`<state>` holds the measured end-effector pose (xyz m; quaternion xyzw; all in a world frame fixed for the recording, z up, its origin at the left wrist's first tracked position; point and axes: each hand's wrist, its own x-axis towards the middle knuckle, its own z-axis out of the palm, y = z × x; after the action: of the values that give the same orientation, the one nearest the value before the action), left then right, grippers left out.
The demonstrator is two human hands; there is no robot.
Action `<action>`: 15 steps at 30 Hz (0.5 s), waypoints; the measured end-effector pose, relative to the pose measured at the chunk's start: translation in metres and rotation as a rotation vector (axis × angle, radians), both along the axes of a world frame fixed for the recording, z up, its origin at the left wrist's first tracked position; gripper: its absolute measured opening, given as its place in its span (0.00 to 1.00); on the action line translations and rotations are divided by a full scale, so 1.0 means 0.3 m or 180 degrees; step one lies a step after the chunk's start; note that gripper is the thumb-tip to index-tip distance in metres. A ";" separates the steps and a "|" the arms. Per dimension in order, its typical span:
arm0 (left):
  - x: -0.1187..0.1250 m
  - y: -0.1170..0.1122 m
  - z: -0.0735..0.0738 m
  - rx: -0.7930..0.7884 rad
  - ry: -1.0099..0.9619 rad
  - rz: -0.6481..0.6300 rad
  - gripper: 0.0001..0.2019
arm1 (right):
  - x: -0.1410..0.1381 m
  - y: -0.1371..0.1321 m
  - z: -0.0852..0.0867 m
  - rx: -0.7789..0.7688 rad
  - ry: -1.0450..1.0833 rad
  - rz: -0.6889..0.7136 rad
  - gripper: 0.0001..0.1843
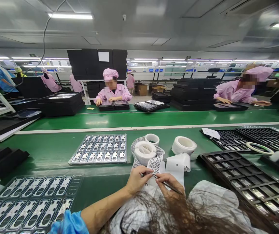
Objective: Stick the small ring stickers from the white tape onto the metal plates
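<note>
My right hand (170, 188) grips dark tweezers (166, 184), their tips pointing left toward my left hand. The fingers of my left hand (139, 179) are pinched together at those tips; what they hold is too small to make out. Beneath and beyond both hands lie white backing strips with black rings (157, 163), partly wound around a white roll (145, 152). A second roll (152, 139) stands just behind it. To the right is another white roll (184, 145), with a loose strip (174, 168) in front. Long hair hides part of my right forearm.
A clear tray of metal plates (99, 149) lies ahead left, with a larger such tray (27, 201) nearer. Black compartment trays (249, 182) fill the right side. Across the green bench (139, 121), two co-workers in pink handle black trays.
</note>
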<state>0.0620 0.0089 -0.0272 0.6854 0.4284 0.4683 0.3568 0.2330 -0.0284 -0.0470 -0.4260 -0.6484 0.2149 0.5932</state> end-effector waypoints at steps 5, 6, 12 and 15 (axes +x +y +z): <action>0.000 0.001 -0.002 -0.0022 0.0049 -0.0010 0.12 | 0.001 -0.004 0.005 0.0006 0.0037 0.0009 0.05; 0.000 0.001 -0.003 -0.0025 0.0055 -0.0015 0.12 | 0.001 -0.004 0.008 -0.0005 0.0047 0.0014 0.05; 0.001 0.003 -0.012 -0.0041 0.0065 -0.0029 0.13 | -0.002 0.003 0.025 0.0010 0.0099 -0.0028 0.05; 0.001 0.006 -0.013 -0.0018 0.0119 -0.0030 0.15 | 0.002 0.003 0.031 0.0034 0.0125 -0.0059 0.05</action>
<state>0.0623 0.0106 -0.0310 0.6950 0.4331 0.4526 0.3529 0.2336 -0.0277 -0.0378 -0.4246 -0.6337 0.2143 0.6101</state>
